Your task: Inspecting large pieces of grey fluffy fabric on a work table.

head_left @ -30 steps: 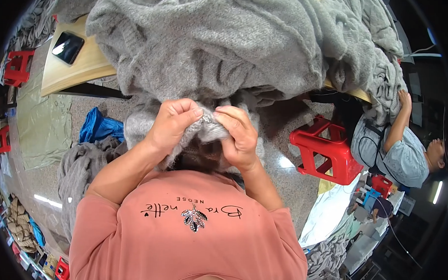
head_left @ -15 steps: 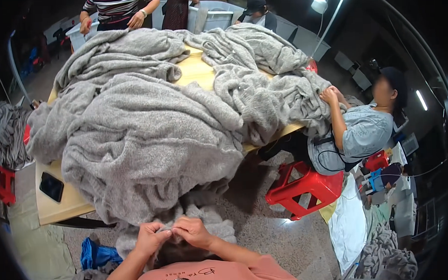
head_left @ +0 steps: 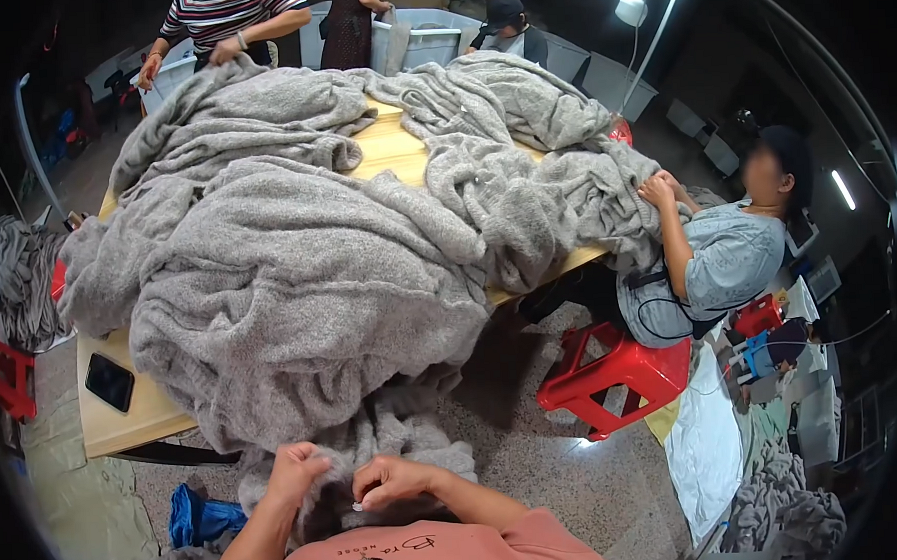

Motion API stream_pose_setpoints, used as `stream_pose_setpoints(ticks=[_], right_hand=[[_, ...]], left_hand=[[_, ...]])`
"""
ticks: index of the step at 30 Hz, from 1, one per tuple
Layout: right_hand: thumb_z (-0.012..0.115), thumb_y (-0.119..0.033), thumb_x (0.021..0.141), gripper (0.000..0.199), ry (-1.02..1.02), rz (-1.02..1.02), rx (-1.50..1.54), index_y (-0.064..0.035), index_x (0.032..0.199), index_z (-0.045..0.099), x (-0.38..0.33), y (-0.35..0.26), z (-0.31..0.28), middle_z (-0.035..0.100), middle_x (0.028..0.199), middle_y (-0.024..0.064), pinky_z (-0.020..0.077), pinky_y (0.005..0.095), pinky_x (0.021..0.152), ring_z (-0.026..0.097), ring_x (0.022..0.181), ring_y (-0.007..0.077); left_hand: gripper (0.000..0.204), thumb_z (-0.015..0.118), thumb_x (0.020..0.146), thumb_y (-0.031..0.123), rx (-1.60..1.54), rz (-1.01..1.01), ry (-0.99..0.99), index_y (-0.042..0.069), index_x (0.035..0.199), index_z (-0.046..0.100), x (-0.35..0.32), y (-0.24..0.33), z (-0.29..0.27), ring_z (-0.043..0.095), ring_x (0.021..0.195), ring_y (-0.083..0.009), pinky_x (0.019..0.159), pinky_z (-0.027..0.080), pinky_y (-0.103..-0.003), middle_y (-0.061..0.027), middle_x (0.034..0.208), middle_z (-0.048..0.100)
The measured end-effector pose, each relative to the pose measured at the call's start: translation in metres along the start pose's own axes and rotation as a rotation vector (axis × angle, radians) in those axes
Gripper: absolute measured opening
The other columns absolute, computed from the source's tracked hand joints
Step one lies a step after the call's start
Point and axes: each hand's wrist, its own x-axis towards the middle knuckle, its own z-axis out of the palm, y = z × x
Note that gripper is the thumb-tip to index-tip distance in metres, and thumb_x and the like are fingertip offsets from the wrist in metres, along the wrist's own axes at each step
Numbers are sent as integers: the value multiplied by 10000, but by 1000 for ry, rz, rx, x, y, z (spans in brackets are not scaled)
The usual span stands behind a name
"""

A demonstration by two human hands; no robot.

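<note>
A large heap of grey fuzzy knit fabric [head_left: 298, 277] covers the near part of the table and hangs over its edge toward my lap. Just above my lap, my left hand [head_left: 299, 473] is closed with fingers pinched together; what it pinches, if anything, is too small to make out. To its right, my right hand [head_left: 389, 480] is curled closed over the hanging grey knit, lower and nearer my body. By its fingertips shows a small whitish thing [head_left: 357, 505] whose kind I cannot tell. A gap separates the two hands.
A black phone [head_left: 110, 382] lies on the wooden table's [head_left: 139, 424] near left corner. At the right, a co-worker [head_left: 723, 258] handles the knit beside a red stool [head_left: 618, 378]. Another person in stripes [head_left: 227, 19] stands at the far side. A blue bag [head_left: 203, 514] lies on the floor.
My hands were together at the knit and are now apart, the left to the left, the right slightly lower. The striped person's hand has moved left onto the far fabric.
</note>
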Motion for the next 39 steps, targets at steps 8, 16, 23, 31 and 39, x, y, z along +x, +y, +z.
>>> stream_pose_setpoints(ticks=[8,16,23,31,39], right_hand=[[589,-88,766,102,395,118,-92,-9,825,567,7,15,10,497,649,26,399,235,558,464,597,103],[502,-23,782,65,666,-32,-160,-6,821,551,10,14,20,547,706,51,396,244,544,513,638,80],[529,-67,760,54,530,-35,-495,-20,786,524,5,10,14,526,700,128,413,361,553,534,644,297],[515,-74,754,57,615,55,-435,-21,777,519,4,20,26,538,699,149,414,416,564,533,643,348],[514,-64,763,35,732,-128,-738,-31,757,505,15,11,35,542,685,135,404,386,476,536,582,332]], left_hand=[[75,648,638,55,510,251,36,3,662,600,-7,-7,16,489,548,-47,493,400,-229,-14,554,558],[86,656,670,60,609,571,71,1,687,596,-1,-11,15,496,549,-57,489,400,-231,-40,586,575],[48,642,700,27,308,194,11,-11,713,616,-2,-15,16,504,584,-38,509,413,-200,-5,641,595],[46,634,683,5,273,88,-61,-21,719,621,-2,-16,14,500,563,-45,502,409,-198,-2,611,582],[52,575,685,-55,-10,-31,-68,-12,691,602,0,-28,19,504,571,-51,506,395,-194,-3,638,579]])
